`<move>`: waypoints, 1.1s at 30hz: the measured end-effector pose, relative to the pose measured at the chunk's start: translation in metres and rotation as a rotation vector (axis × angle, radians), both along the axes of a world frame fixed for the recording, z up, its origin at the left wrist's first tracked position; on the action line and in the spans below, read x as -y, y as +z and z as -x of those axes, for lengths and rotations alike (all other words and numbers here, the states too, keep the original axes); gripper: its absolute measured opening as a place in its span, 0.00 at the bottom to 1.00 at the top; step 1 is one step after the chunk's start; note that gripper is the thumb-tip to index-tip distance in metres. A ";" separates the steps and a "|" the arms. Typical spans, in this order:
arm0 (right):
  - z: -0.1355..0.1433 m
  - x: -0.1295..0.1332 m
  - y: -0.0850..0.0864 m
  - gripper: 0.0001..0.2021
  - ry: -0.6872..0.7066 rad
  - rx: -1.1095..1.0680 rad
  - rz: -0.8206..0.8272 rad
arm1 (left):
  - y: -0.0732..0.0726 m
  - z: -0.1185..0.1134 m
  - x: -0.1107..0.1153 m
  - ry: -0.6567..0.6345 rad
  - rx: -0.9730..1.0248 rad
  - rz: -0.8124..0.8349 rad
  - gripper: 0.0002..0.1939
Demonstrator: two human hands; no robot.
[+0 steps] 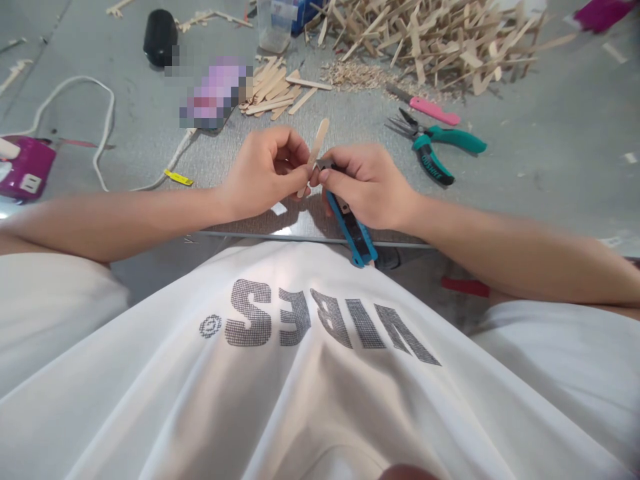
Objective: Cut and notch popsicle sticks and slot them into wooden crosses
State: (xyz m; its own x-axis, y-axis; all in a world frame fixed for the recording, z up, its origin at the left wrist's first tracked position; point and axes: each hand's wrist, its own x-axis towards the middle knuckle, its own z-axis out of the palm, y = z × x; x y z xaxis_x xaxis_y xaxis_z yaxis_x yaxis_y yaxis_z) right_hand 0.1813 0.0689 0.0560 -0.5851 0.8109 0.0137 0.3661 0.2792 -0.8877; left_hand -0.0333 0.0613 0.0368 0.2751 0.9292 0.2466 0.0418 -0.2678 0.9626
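My left hand [273, 170] pinches a flat wooden craft stick [318, 141] between thumb and fingers, its rounded end pointing up and away from me. In my right hand [373, 183] is a utility knife [351, 227] with a blue and black handle that hangs down past the table edge. The knife's metal tip meets the side of the stick where both thumbs come close together; whether it cuts in is too small to tell. Beyond my hands lies a small pile of similar craft sticks [273, 87].
Right of my hands lie teal-handled pliers [435, 143] and a pink-handled knife [434, 111]. A large heap of cut sticks [425, 40] and shavings [357, 75] is at the back. A phone [217, 90] with a white cable [111, 127], a black case [161, 38] and a purple device [30, 167] are leftward.
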 end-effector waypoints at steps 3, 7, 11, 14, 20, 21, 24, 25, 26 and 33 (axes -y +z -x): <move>0.001 0.001 -0.001 0.14 -0.003 -0.006 0.033 | -0.003 0.000 -0.002 -0.010 -0.004 -0.026 0.23; 0.002 0.003 0.000 0.14 -0.012 -0.010 0.053 | -0.003 0.001 -0.001 -0.015 -0.048 0.000 0.29; 0.002 0.003 0.002 0.13 -0.011 -0.004 0.057 | -0.001 0.001 0.000 -0.021 -0.046 -0.005 0.27; 0.002 0.003 0.002 0.14 -0.014 -0.010 0.060 | 0.000 0.000 0.001 -0.016 -0.032 -0.008 0.21; 0.002 0.002 0.001 0.10 0.001 -0.037 0.067 | 0.004 -0.001 0.002 0.007 -0.024 0.046 0.21; 0.003 0.003 0.001 0.10 0.002 -0.039 0.070 | 0.003 -0.001 0.002 0.004 -0.019 0.036 0.19; 0.003 0.004 0.001 0.12 -0.002 -0.035 0.071 | 0.002 0.000 0.003 -0.011 -0.016 -0.001 0.16; 0.003 0.005 0.001 0.13 -0.007 -0.034 0.064 | 0.001 0.000 0.004 -0.022 -0.021 -0.003 0.17; 0.003 0.005 0.001 0.14 -0.008 -0.033 0.055 | 0.000 0.001 0.004 -0.034 -0.028 0.000 0.18; 0.003 0.004 -0.001 0.22 -0.012 0.006 -0.046 | -0.005 0.005 0.005 -0.048 -0.143 -0.012 0.25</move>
